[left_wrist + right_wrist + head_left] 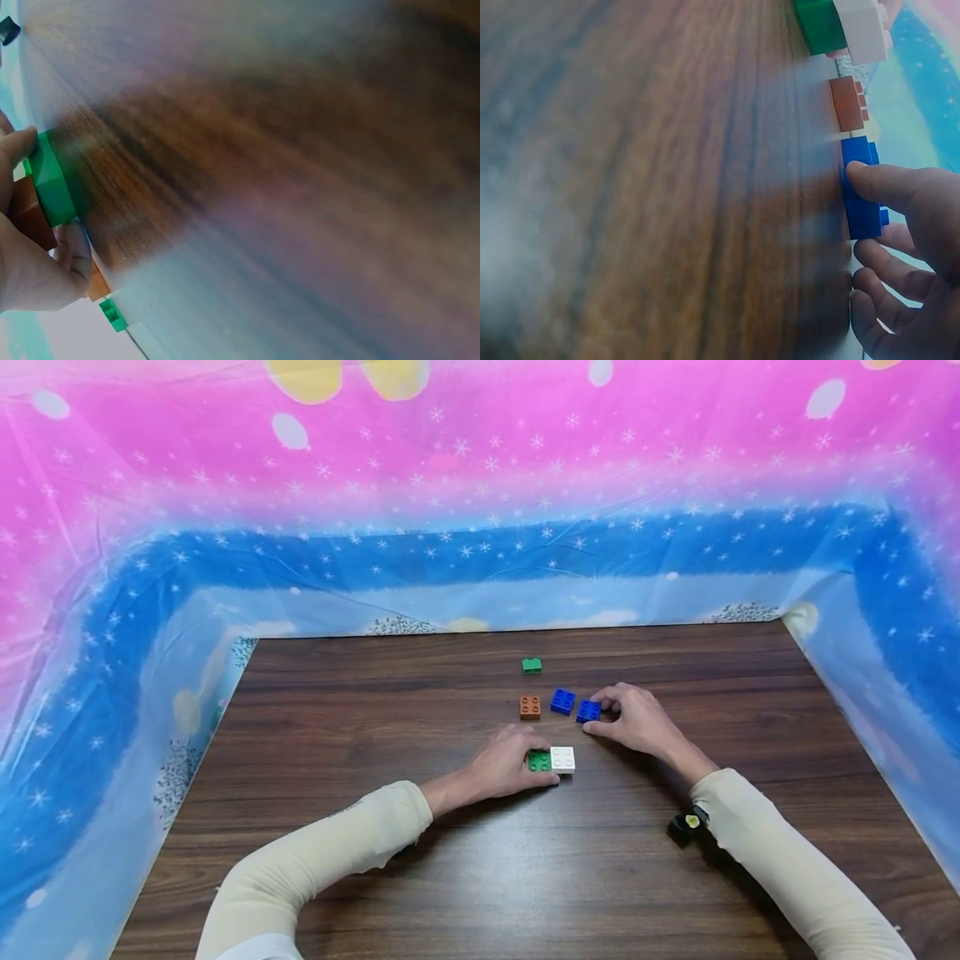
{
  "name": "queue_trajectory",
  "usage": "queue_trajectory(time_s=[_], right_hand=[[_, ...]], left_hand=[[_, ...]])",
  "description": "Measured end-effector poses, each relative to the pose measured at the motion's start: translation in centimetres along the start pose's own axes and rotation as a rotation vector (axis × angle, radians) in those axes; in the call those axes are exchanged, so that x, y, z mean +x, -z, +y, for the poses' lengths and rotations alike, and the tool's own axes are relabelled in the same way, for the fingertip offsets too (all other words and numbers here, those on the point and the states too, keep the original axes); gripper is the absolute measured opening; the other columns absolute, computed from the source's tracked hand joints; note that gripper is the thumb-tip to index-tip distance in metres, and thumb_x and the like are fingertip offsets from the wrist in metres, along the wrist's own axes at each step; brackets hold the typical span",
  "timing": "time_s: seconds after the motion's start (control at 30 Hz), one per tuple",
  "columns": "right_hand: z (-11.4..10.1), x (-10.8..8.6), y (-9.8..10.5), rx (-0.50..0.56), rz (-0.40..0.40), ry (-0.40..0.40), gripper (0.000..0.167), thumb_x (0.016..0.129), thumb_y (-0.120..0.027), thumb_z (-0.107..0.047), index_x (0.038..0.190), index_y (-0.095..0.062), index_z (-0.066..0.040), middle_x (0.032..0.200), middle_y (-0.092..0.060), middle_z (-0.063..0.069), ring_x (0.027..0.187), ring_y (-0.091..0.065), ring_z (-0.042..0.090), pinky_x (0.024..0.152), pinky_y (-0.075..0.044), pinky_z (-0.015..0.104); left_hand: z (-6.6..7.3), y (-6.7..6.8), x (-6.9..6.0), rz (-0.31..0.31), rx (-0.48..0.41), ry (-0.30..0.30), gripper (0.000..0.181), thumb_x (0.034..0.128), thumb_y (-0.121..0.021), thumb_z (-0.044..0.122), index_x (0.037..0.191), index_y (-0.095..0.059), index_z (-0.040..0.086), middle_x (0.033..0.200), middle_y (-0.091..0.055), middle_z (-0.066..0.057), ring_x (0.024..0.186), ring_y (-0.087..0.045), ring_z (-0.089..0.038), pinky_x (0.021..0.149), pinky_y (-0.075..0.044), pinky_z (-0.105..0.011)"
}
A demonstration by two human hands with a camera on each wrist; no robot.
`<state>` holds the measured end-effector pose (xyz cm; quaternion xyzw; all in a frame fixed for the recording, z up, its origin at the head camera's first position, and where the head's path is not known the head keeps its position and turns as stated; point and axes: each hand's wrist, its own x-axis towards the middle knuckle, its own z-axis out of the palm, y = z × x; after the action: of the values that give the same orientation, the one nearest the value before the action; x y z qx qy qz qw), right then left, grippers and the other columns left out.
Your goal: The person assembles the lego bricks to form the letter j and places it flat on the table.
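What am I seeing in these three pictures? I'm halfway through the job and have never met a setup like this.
There is no machine at work here: you see a person's left hand and right hand, both bare, with pale sleeves on the arms. The widest picture comes from a camera on the head, looking forward and down. The other two come from wrist cameras, one on each arm.

On the wooden table lie toy bricks: a small green brick farthest back, then a loose brown brick and a loose blue brick beside it.

The left hand grips a green piece with a white piece against it; its wrist view also shows a brown piece there. The right hand pinches another blue brick.
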<state>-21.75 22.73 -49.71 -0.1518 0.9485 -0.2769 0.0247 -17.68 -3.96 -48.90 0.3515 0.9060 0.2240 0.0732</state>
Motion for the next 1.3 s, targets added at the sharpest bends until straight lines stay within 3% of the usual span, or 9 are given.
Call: queue_trajectory(time_s=[0.67,0.97,1.3], right_hand=[[-0.4,-0.7,1.3,0.006,-0.004,-0.001,0.045,0.090,-0.079,-0.029,0.128,-0.068,-0.008,0.112,-0.068,0.011,0.100,-0.064,0.028,0.085,-0.052,0.049],[-1.6,-1.3,2.2,0.023,0.000,-0.001,0.045,0.092,-0.078,-0.035,0.129,-0.067,-0.012,0.117,-0.068,0.011,0.103,-0.065,0.028,0.086,-0.053,0.049],[-3.2,-2.3,2.5,0.038,0.020,0.050,0.045,0.090,-0.079,-0.033,0.127,-0.068,-0.010,0.111,-0.068,0.009,0.096,-0.066,0.025,0.080,-0.056,0.045]], left_hand=[[-0.2,-0.5,0.0,0.024,0.020,-0.007,0.045,0.0870,-0.080,0.045,0.118,-0.076,0.013,0.106,-0.072,0.001,0.086,-0.056,-0.009,0.083,-0.045,-0.031],[0.1,-0.6,-0.1,0.031,0.008,-0.006,0.043,0.0865,-0.081,0.045,0.115,-0.077,0.013,0.103,-0.071,0.002,0.083,-0.054,-0.008,0.078,-0.043,-0.029],[-0.1,-0.4,-0.1,0.038,-0.010,-0.024,0.039,0.0866,-0.081,0.044,0.110,-0.078,0.014,0.097,-0.069,0.004,0.077,-0.050,-0.007,0.071,-0.038,-0.026]])
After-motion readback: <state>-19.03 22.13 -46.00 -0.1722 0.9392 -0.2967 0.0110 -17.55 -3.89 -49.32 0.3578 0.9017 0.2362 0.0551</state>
